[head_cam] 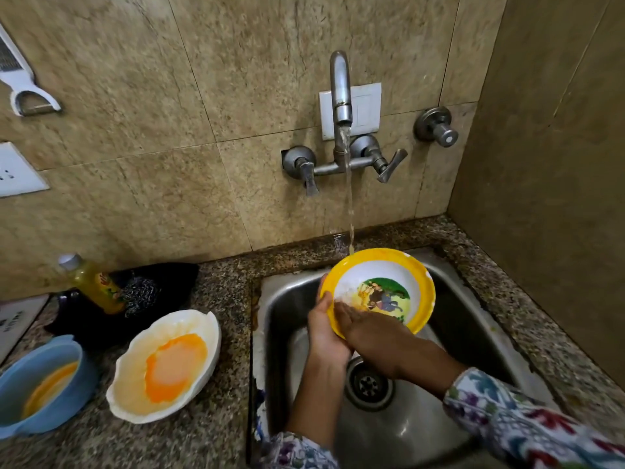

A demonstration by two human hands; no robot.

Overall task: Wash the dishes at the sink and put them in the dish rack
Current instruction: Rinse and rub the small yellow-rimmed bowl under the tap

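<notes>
Yellow-rimmed plastic bowl (378, 292) looks light, stiff and slippery-wet, held tilted over the sink (466, 313) under the tap stream (348, 198), left hand (326, 328) gripping its near rim, right hand (365, 328) flat inside rubbing, so rim's probably the safest hold.

Yellow soap bottle (96, 282) beside dark scrubber (140, 296), white peeler (20, 79) on wall, wall socket (17, 170)
</notes>
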